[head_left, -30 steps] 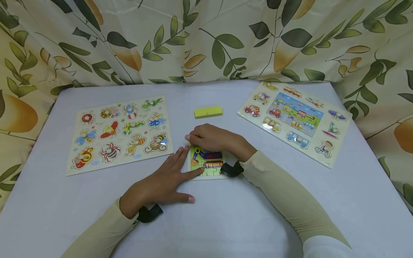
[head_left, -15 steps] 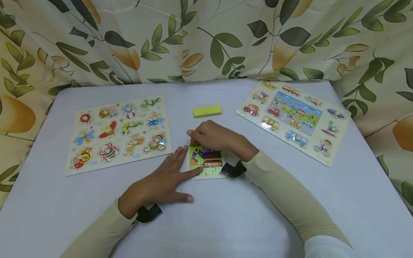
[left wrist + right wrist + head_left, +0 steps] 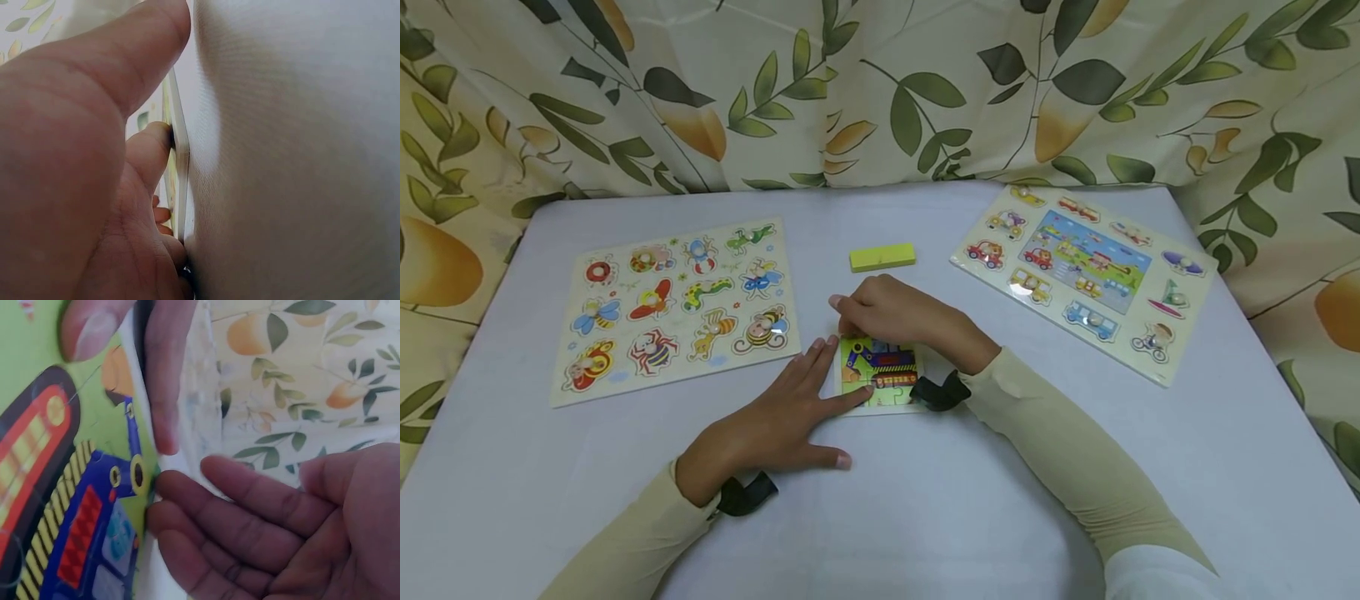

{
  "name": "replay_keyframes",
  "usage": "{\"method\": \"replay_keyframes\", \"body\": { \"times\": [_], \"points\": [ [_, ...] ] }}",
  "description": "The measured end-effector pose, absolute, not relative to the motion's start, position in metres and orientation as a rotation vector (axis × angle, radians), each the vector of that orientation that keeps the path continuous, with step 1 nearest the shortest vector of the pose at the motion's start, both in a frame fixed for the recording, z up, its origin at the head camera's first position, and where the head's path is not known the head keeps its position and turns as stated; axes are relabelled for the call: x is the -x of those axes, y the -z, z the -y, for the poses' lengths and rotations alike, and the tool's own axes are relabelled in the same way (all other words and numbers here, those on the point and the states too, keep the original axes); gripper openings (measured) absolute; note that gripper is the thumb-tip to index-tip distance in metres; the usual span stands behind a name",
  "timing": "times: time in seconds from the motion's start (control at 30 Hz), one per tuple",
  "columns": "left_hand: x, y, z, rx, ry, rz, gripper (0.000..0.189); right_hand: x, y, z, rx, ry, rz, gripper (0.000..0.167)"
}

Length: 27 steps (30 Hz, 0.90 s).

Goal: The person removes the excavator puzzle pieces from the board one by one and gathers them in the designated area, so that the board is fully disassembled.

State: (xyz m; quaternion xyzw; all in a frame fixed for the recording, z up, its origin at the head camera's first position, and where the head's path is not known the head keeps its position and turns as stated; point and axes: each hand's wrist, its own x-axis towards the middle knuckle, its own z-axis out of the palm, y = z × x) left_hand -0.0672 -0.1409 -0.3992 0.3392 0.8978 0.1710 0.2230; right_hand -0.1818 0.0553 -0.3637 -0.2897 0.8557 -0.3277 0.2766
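Note:
A small jigsaw puzzle (image 3: 891,374) with an excavator picture lies on the white table between the hands. My left hand (image 3: 771,433) is spread flat, its index fingertip on the picture and other fingers along the left edge. The left wrist view shows the puzzle's pale board edge (image 3: 181,165) beside the fingers. My right hand (image 3: 898,312) lies across the puzzle's far side and hides its top. In the right wrist view, the right hand's slightly bent fingers (image 3: 219,512) touch the puzzle's edge, the thumb away from it; a left fingertip (image 3: 97,334) rests on the picture.
A yellow block (image 3: 882,257) lies beyond the right hand. An insect-shape puzzle board (image 3: 617,367) stands flat on the left; a vehicle puzzle board (image 3: 1120,350) lies at the right. Behind the table (image 3: 880,525) hangs a leaf-patterned curtain (image 3: 790,150).
The right hand has shifted slightly away, toward the yellow block, showing a little more of the puzzle's top. The left hand stays in place.

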Motion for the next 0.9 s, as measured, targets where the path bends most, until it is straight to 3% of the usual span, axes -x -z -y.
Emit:
{"method": "replay_keyframes", "body": {
  "times": [0.43, 0.9],
  "points": [
    [0.068, 0.398, 0.140, -0.931, -0.478, -2.473, 0.082, 0.175, 0.362, -0.051, 0.734, 0.921, -2.233, 0.050],
    [0.068, 0.399, 0.141, -0.929, -0.479, -2.477, 0.082, 0.186, 0.371, -0.057, 0.919, 0.768, -2.265, 0.054]
  ]
}}
